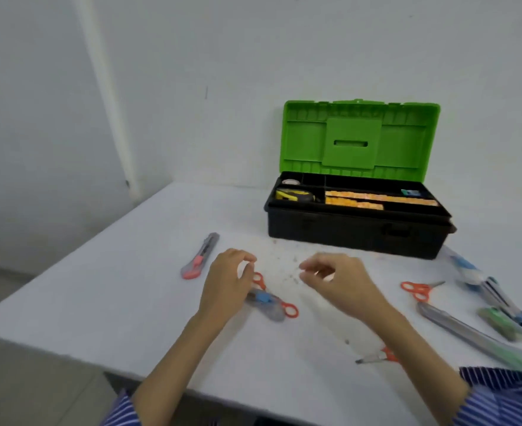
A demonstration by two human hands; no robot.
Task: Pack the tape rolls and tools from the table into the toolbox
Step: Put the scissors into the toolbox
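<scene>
Tools lie scattered on the white tabletop (130,302) before the open toolbox (355,232), whose tray already holds a tape measure (293,195): a red-tipped utility knife (200,256) at our left, orange scissors (419,290) at our right. From the head view, our left hand (226,290) hovers loosely curled over a blue-slider knife (266,302) crossing another pair of scissors; our right hand (339,281) hangs relaxed, holding nothing. We judge these light, stiff, sharp-edged, best pinched at the handles.
</scene>
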